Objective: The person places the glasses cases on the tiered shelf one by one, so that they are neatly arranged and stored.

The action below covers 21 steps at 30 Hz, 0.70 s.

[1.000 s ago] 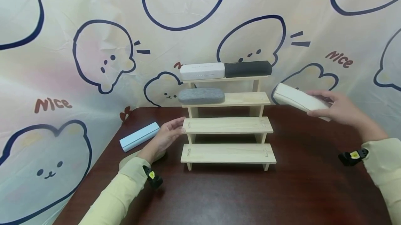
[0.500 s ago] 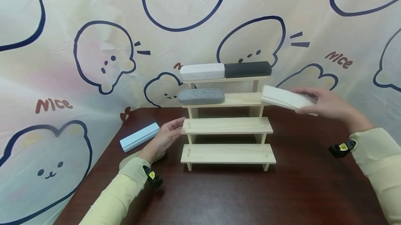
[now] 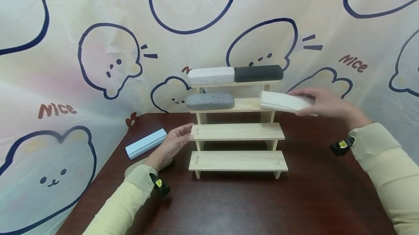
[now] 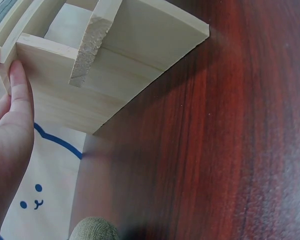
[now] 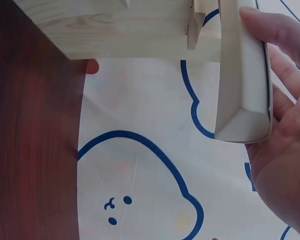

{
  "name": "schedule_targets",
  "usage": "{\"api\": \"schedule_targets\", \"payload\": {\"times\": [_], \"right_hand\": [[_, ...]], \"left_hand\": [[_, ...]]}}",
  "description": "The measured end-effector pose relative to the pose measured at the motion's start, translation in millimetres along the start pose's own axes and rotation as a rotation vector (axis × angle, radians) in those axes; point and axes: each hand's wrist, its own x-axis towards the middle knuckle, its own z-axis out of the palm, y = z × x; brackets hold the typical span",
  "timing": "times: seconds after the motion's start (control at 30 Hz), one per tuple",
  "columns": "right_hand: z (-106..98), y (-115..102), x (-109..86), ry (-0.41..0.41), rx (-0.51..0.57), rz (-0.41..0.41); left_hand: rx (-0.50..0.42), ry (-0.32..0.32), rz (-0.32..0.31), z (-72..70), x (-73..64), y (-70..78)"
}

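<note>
My right hand [image 3: 327,104] grips a white glasses case [image 3: 284,102] by its right end, thumb on the near side and fingers behind. The case's left end overlaps the right end of the second tier from the top in the head view. In the right wrist view the case [image 5: 242,75] shows its slanted end beside the palm. At the left, my left hand [image 3: 173,141] pinches the end of a lower tier of the stepped wooden rack [image 3: 237,132], with fingers [image 4: 21,95] against its end. A grey glasses case [image 3: 210,101] lies on the left of the second tier.
On the top tier a white case [image 3: 211,75] and a black case [image 3: 258,73] lie end to end. A light-blue case [image 3: 146,143] lies on the dark table [image 3: 229,206] at left. A greenish case [image 3: 132,166] is partly hidden under my left arm. Patterned cloth [image 3: 111,6] hangs behind.
My right hand has carried the white glasses case leftward to the second tier's right end, turning it closer to level. The left hand stays at the rack.
</note>
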Motion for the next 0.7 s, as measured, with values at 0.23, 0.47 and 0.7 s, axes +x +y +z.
{"api": "schedule_targets", "payload": {"times": [0.23, 0.47, 0.7], "right_hand": [[4, -2, 16.4, -0.042, 0.034, -0.001], [7, -7, 30.4, -0.049, 0.015, -0.049], [10, -14, 40.8, -0.053, 0.017, -0.073]], "left_hand": [[0.009, 0.004, 0.002, -0.7, 2.2, -2.9], [0.021, 0.02, -0.004, 0.0, 0.9, -3.1], [0.025, 0.02, -0.01, 0.7, 0.8, -2.2]]}}
